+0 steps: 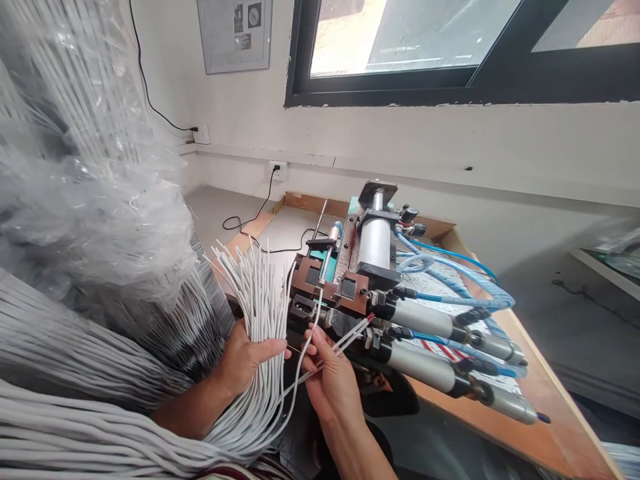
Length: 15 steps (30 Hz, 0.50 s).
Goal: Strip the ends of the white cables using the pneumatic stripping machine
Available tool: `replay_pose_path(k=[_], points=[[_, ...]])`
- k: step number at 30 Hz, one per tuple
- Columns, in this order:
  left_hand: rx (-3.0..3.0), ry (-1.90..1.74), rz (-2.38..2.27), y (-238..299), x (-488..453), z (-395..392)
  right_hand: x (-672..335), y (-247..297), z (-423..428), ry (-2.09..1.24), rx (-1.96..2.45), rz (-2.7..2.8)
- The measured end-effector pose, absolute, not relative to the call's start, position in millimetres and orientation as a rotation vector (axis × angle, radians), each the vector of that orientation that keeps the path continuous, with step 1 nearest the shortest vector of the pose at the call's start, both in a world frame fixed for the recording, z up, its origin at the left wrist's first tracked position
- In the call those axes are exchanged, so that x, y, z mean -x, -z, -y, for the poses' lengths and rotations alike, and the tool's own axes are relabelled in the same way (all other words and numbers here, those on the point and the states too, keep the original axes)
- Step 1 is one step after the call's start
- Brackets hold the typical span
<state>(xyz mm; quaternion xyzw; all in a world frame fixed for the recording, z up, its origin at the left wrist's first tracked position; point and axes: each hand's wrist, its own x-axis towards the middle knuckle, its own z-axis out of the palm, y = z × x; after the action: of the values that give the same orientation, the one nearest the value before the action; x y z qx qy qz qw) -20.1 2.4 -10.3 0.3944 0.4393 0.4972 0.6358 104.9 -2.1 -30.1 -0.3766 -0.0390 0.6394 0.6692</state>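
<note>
Left hand (240,357) grasps a thick bundle of white cables (263,310), thumb across the front, cut ends fanned upward just beside the machine (357,290). Right hand (327,377) has its fingers curled around two red-tipped cables (353,335) that point up and right, tips near the machine's front; a single cable (317,319) rises past its fingertips to the brown blocks, and whether those fingertips pinch it cannot be told. Judged main hazard: fingertips sit close below the blocks, so if the air cylinders (423,317) drive moving parts there, a hand set further in could be caught. Second: the single cable's upper end meets the machine at a spot too small to read; a poor seating might let it slip or sit crooked. Third: the bundle's ends stand uneven and splayed; a slackened left thumb would likely let some drop out or tangle. Fourth: the lower lengths loop together beneath both hands, so a pull on one may drag its neighbours.
</note>
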Motion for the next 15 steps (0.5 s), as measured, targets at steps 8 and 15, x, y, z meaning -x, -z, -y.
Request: replay_pose_path(k=[8, 15], points=[[-0.942, -1.176, -0.979, 6, 16, -3, -109, 29, -9, -1.612, 0.750, 0.019], [-1.016, -1.141, -0.931, 6, 12, 1, -102, 23, 3, -1.747, 0.796, 0.237]])
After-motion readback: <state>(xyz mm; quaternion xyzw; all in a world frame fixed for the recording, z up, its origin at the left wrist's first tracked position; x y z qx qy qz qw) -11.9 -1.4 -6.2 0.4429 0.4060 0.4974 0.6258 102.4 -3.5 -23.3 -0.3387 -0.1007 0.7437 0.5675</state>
